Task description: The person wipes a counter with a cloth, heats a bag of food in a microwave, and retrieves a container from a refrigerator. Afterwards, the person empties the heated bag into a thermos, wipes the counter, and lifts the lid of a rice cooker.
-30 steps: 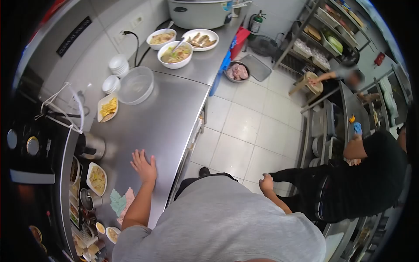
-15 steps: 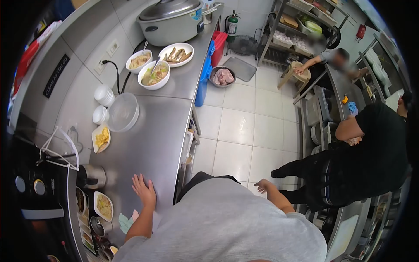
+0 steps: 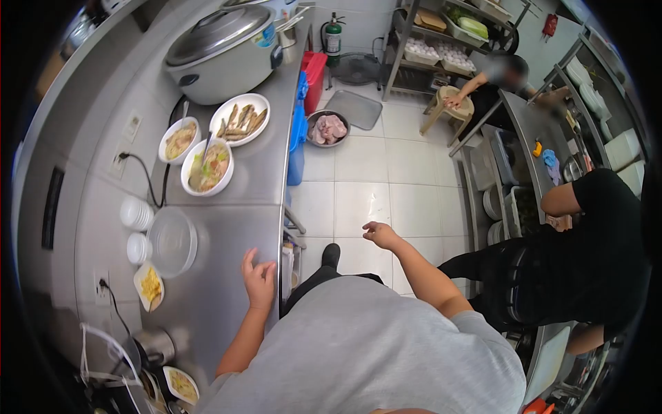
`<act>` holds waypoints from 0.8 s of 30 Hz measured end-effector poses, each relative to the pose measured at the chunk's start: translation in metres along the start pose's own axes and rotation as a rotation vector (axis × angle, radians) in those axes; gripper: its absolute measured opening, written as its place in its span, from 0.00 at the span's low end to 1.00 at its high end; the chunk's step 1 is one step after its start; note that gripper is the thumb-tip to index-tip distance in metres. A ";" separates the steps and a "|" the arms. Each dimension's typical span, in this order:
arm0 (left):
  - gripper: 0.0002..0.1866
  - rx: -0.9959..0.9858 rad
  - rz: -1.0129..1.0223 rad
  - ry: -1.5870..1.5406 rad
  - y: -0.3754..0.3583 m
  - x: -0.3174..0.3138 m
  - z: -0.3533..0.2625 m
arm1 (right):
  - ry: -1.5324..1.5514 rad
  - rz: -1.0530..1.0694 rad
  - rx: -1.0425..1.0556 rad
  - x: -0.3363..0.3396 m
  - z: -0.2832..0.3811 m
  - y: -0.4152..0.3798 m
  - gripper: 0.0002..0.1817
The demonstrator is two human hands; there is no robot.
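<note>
My left hand (image 3: 258,278) is above the steel counter (image 3: 224,241) near its edge, empty, with its fingers bent and apart. Over the floor tiles, my right hand (image 3: 378,234) hangs in front of my body, fingers loosely bent with nothing in them. Further along the counter stand a bowl of vegetable soup (image 3: 215,169) with a spoon, a smaller bowl of food (image 3: 181,140) and a white plate with pieces that look like fried fish (image 3: 241,119). A round translucent container (image 3: 172,241) sits by the wall, beside a dish of yellow food (image 3: 149,286).
A large rice cooker (image 3: 221,65) stands at the counter's far end. On the floor are a basin of raw meat (image 3: 327,130), a blue bin (image 3: 296,148) and a red bin (image 3: 314,79). A co-worker in black (image 3: 579,241) stands at the right-hand table; another person sits further back.
My left hand has lifted from the counter and its fingers have curled. My right hand has swung forward. The view has moved forward, and one foot now shows ahead of me.
</note>
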State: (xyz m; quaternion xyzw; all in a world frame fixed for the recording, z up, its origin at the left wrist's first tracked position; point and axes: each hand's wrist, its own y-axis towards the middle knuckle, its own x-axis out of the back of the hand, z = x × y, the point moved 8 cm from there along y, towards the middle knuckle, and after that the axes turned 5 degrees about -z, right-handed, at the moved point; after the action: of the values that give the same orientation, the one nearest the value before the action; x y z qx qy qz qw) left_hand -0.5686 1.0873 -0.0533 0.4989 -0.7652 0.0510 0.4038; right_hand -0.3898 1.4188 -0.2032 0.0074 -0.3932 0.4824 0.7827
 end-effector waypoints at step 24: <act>0.14 -0.413 0.277 -0.488 0.367 -0.231 -0.251 | -0.457 0.215 -0.361 0.099 -0.330 0.097 0.15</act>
State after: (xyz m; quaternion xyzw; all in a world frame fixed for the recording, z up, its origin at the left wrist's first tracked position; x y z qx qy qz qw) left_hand -0.6808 1.5570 0.0791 0.2954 -0.8938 -0.1716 0.2906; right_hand -0.2406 1.6739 -0.4054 -0.0652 -0.6367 0.4708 0.6073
